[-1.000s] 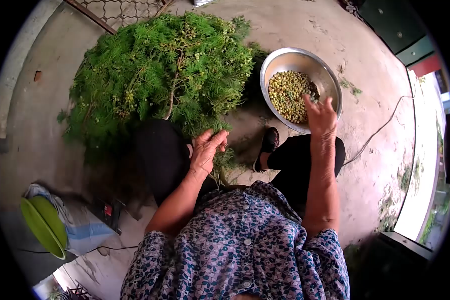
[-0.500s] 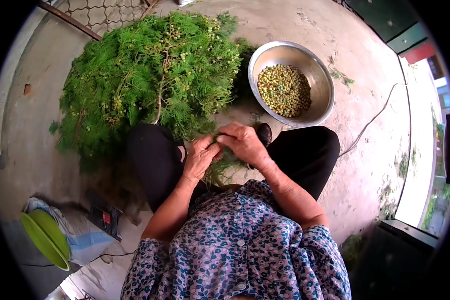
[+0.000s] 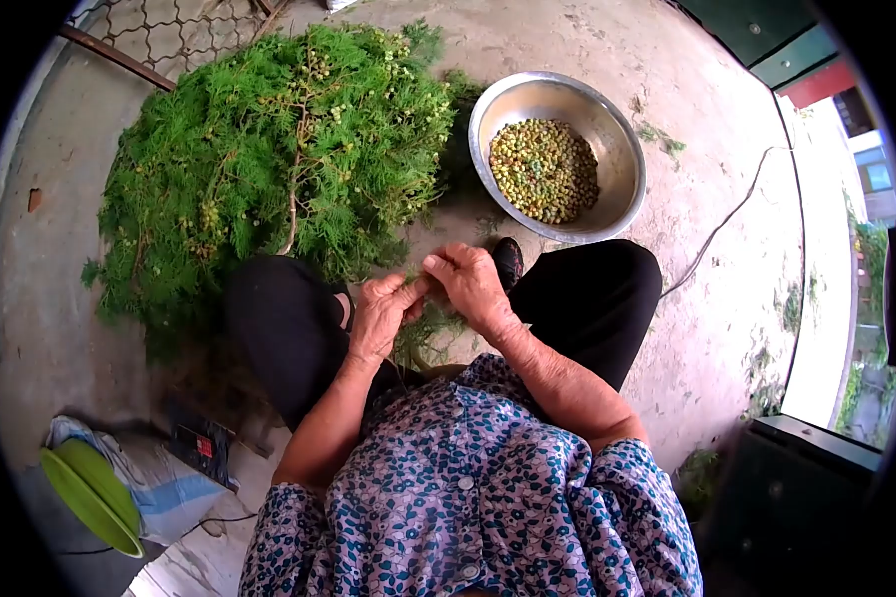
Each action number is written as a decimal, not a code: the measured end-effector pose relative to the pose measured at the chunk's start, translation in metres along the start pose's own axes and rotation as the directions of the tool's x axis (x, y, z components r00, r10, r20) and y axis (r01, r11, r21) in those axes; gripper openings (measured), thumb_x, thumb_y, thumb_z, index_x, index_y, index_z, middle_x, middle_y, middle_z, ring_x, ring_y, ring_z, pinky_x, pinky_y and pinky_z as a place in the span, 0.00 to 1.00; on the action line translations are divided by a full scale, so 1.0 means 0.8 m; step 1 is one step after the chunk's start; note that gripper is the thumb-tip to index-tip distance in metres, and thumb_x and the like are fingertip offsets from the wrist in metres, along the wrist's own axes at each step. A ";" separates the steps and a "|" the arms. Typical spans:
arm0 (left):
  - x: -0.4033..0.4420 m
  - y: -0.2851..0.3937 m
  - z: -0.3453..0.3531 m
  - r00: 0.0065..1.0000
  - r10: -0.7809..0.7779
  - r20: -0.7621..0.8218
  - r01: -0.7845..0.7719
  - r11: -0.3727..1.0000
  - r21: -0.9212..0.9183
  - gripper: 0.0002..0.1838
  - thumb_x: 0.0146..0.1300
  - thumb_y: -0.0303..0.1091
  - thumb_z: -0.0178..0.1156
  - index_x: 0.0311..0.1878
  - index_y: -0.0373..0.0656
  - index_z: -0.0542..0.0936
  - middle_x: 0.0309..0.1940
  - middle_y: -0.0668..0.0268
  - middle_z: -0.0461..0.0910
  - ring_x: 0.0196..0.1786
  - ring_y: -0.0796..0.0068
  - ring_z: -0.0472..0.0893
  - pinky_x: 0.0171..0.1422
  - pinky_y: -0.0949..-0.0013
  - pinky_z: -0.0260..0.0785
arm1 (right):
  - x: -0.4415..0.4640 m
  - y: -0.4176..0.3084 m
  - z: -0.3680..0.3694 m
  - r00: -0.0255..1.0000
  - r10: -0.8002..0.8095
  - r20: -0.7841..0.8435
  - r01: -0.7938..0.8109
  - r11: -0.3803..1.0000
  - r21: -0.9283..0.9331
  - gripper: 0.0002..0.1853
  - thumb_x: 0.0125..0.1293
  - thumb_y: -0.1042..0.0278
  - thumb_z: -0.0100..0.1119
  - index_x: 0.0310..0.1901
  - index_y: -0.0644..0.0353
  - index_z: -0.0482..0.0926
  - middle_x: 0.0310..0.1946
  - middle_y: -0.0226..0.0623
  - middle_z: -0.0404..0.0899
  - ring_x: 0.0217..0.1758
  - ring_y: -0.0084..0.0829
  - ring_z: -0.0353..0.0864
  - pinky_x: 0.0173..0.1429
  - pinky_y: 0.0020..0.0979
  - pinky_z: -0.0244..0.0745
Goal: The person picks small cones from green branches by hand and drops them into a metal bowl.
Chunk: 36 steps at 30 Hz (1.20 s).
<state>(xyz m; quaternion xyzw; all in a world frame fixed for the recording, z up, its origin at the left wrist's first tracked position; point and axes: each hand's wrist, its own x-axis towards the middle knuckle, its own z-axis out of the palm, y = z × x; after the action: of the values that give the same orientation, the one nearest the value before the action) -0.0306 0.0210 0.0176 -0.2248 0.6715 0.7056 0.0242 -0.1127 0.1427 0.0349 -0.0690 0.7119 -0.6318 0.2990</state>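
Pinching a sprig [image 3: 434, 324], our left hand [image 3: 376, 320] works close beside our right hand [image 3: 471, 289], its hold unclear; the bowl [image 3: 617, 149] sits at half past one, nearer the right.

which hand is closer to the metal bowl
Right. The right hand is a little short of the metal bowl, toward the body and to its left; the left hand is farther left, beyond the right one.
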 end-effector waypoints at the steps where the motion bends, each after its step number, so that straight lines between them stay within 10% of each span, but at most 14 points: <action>1: 0.001 -0.002 -0.002 1.000 -0.002 -0.002 0.002 1.000 0.000 0.10 0.57 0.36 0.59 0.29 0.38 0.79 0.14 0.71 0.71 0.19 0.84 0.67 0.24 0.79 0.57 | 0.005 0.001 0.000 0.998 -0.042 -0.050 0.042 0.999 -0.002 0.08 0.59 0.71 0.56 0.33 0.70 0.76 0.20 0.36 0.77 0.23 0.21 0.74 0.28 0.25 0.70; 5: 0.006 -0.011 -0.010 0.999 -0.003 -0.034 -0.006 0.969 -0.249 0.09 0.58 0.34 0.59 0.34 0.37 0.79 0.19 0.70 0.73 0.21 0.82 0.70 0.25 0.78 0.61 | 0.038 0.005 -0.047 0.995 0.069 -0.074 -0.031 0.900 0.435 0.03 0.60 0.76 0.52 0.31 0.65 0.73 0.23 0.35 0.75 0.27 0.27 0.75 0.35 0.27 0.72; 9: 0.014 -0.008 -0.012 0.948 0.001 -0.319 -0.168 0.851 -0.497 0.06 0.57 0.31 0.60 0.33 0.39 0.79 0.21 0.68 0.76 0.23 0.78 0.72 0.29 0.75 0.65 | 0.069 0.001 -0.098 0.917 0.217 -0.334 0.199 0.475 0.857 0.18 0.64 0.66 0.49 0.47 0.75 0.65 0.40 0.51 0.71 0.45 0.40 0.74 0.51 0.35 0.72; 11: 0.020 -0.013 -0.016 0.921 0.003 -0.390 -0.250 0.772 -0.584 0.07 0.56 0.30 0.61 0.35 0.37 0.79 0.24 0.67 0.77 0.26 0.76 0.75 0.30 0.75 0.67 | 0.062 0.014 -0.104 0.914 0.212 -0.346 0.131 0.651 0.747 0.18 0.64 0.65 0.49 0.48 0.73 0.67 0.36 0.45 0.73 0.42 0.36 0.75 0.49 0.33 0.72; 15: 0.027 -0.019 -0.026 0.885 -0.152 -0.441 -0.243 0.657 -0.713 0.12 0.56 0.33 0.61 0.41 0.36 0.76 0.30 0.64 0.78 0.32 0.73 0.78 0.37 0.72 0.74 | 0.013 0.027 -0.066 0.986 0.075 0.149 -0.095 0.986 0.135 0.18 0.61 0.63 0.55 0.48 0.66 0.72 0.35 0.39 0.78 0.38 0.30 0.77 0.42 0.28 0.71; 19: 0.027 -0.021 -0.032 0.857 -0.144 -0.494 -0.301 0.639 -0.708 0.10 0.56 0.34 0.62 0.37 0.39 0.76 0.27 0.64 0.78 0.31 0.73 0.78 0.39 0.71 0.72 | -0.012 0.049 -0.029 0.909 -0.232 0.347 0.375 0.820 -0.432 0.14 0.58 0.62 0.58 0.38 0.65 0.76 0.31 0.50 0.76 0.33 0.44 0.77 0.37 0.34 0.71; 25: 0.035 -0.029 -0.035 0.814 -0.192 -0.548 -0.324 0.633 -0.703 0.14 0.54 0.31 0.63 0.37 0.39 0.69 0.25 0.64 0.78 0.30 0.73 0.78 0.41 0.71 0.73 | -0.021 0.040 -0.008 0.930 -0.024 0.367 0.114 0.967 -0.226 0.09 0.54 0.67 0.60 0.32 0.65 0.76 0.16 0.47 0.71 0.19 0.41 0.73 0.25 0.34 0.68; 26: 0.034 -0.027 -0.035 0.819 -0.211 -0.533 -0.307 0.624 -0.718 0.12 0.54 0.31 0.63 0.37 0.38 0.71 0.25 0.64 0.78 0.30 0.73 0.79 0.42 0.72 0.73 | -0.014 0.070 -0.003 0.909 -0.241 0.340 0.345 0.893 -0.289 0.08 0.53 0.68 0.61 0.29 0.63 0.75 0.15 0.46 0.69 0.18 0.40 0.72 0.24 0.34 0.67; 28: 0.036 -0.047 -0.040 0.847 -0.113 -0.520 -0.353 0.611 -0.708 0.06 0.57 0.32 0.60 0.34 0.40 0.76 0.27 0.64 0.78 0.30 0.72 0.79 0.44 0.70 0.73 | -0.019 0.067 0.003 0.918 -0.163 0.361 0.305 0.873 -0.381 0.08 0.52 0.65 0.60 0.26 0.60 0.74 0.17 0.45 0.71 0.21 0.42 0.74 0.26 0.35 0.68; 29: 0.039 -0.046 -0.043 0.882 -0.140 -0.450 -0.286 0.600 -0.747 0.07 0.60 0.34 0.57 0.33 0.40 0.77 0.28 0.64 0.79 0.32 0.73 0.79 0.46 0.70 0.72 | -0.012 0.076 0.002 0.807 -0.378 0.454 0.580 0.653 -0.486 0.07 0.52 0.65 0.57 0.25 0.58 0.76 0.20 0.44 0.74 0.24 0.43 0.75 0.29 0.37 0.71; 33: 0.042 -0.061 -0.055 0.910 -0.166 -0.381 -0.201 0.625 -0.754 0.08 0.59 0.34 0.58 0.39 0.40 0.77 0.28 0.66 0.78 0.33 0.75 0.77 0.43 0.73 0.70 | -0.002 0.095 0.001 0.790 -0.332 0.516 0.610 0.518 -0.600 0.06 0.53 0.67 0.53 0.23 0.57 0.73 0.21 0.43 0.74 0.27 0.46 0.74 0.30 0.41 0.70; 36: 0.044 -0.063 -0.059 0.881 -0.217 -0.420 -0.151 0.713 -0.685 0.11 0.57 0.32 0.59 0.42 0.38 0.75 0.32 0.65 0.78 0.35 0.74 0.77 0.43 0.73 0.69 | -0.011 0.047 -0.034 0.850 -0.311 0.425 0.512 0.678 -0.527 0.05 0.52 0.68 0.54 0.25 0.58 0.75 0.22 0.42 0.75 0.29 0.45 0.75 0.32 0.40 0.71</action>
<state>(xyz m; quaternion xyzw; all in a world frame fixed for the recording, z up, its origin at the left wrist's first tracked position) -0.0321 -0.0293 -0.0415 -0.3939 0.3344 0.8291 -0.2136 -0.1087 0.1772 0.0030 -0.4193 0.7904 -0.3934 0.2115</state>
